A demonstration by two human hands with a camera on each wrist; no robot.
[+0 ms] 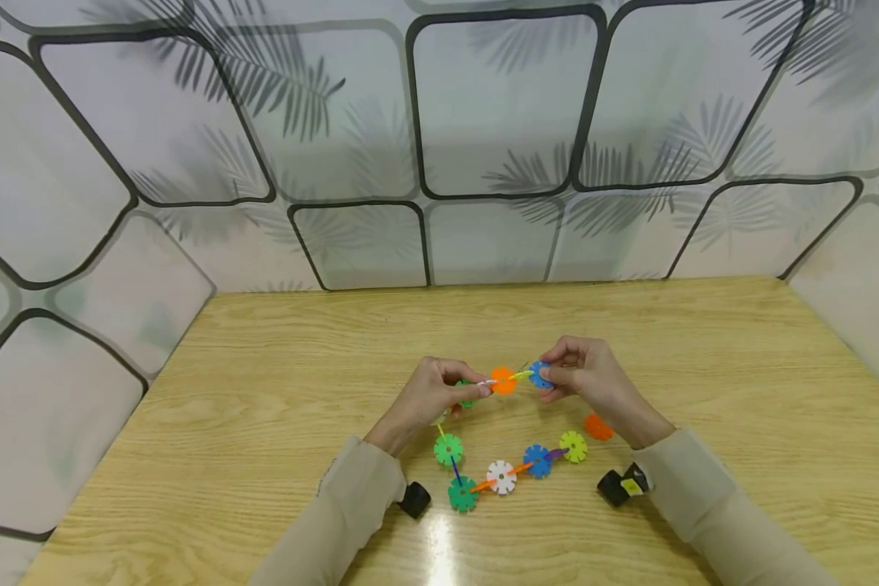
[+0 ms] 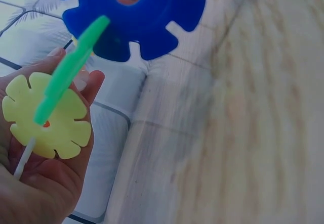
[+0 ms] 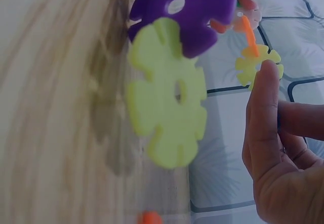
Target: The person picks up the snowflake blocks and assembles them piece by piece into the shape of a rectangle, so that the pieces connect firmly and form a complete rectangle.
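A chain of notched plastic discs loops over the table, slotted together edge to face. My left hand [image 1: 439, 387] pinches a white disc [image 1: 488, 382], seen edge-on, beside an orange disc [image 1: 504, 381]. From the other side my right hand [image 1: 593, 378] pinches a blue disc [image 1: 540, 374] between thumb and fingers. A yellow disc [image 1: 522, 375] joins the blue and orange ones. Behind the left fingers a green disc [image 1: 466, 394] is partly hidden. In the left wrist view a pale yellow-green disc [image 2: 71, 107] hangs before the palm.
Lower parts of the chain include a green disc [image 1: 462, 494], a white disc [image 1: 501, 478] and a yellow disc [image 1: 574, 447]. An orange disc [image 1: 598, 426] lies by the right wrist. Black wrist cameras [image 1: 413, 500] sit at both cuffs. A patterned wall stands behind the wooden table [image 1: 264, 391].
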